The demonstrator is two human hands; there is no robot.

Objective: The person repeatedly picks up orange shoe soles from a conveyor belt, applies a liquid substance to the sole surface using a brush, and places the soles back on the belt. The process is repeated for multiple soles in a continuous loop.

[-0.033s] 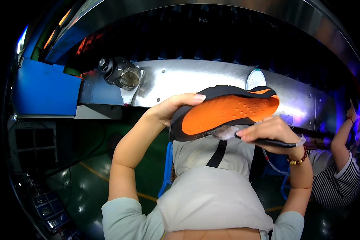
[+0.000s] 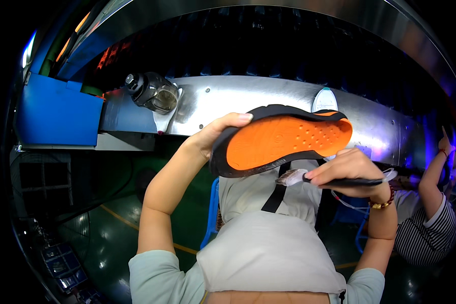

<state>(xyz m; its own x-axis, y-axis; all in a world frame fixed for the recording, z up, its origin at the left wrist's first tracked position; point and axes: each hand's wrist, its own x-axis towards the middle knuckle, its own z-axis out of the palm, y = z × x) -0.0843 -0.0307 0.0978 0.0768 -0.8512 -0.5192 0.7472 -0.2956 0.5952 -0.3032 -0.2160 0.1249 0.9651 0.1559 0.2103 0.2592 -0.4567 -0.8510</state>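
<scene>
Left hand (image 2: 215,136) holds a shoe sole (image 2: 281,141) up in front of the chest, orange face toward the camera, black rim all round; fingers curl over the heel end with the thumb behind, clamped on the sole. Right hand (image 2: 347,169) grips a small brush (image 2: 329,178) by its dark handle, fingers closed round it, bristle end pointing left and sitting just under the sole's lower edge, touching or nearly so; cannot tell which. Behind the sole runs a long metal conveyor housing (image 2: 248,101), with a second, white sole (image 2: 325,100) standing on it and a dark jar-like container (image 2: 154,92) at its left end, next to a blue box (image 2: 58,111). A co-worker in a striped sleeve (image 2: 430,228) sits at far right, arm raised. Risks, as judged: the sole is pinched at one end only, so brush pressure near the toe could flex or twist it out of the grip. Bristles riding off the rim could smear the orange face or the apron (image 2: 268,253) below. The co-worker's arm is near enough to the right elbow to jog it.
</scene>
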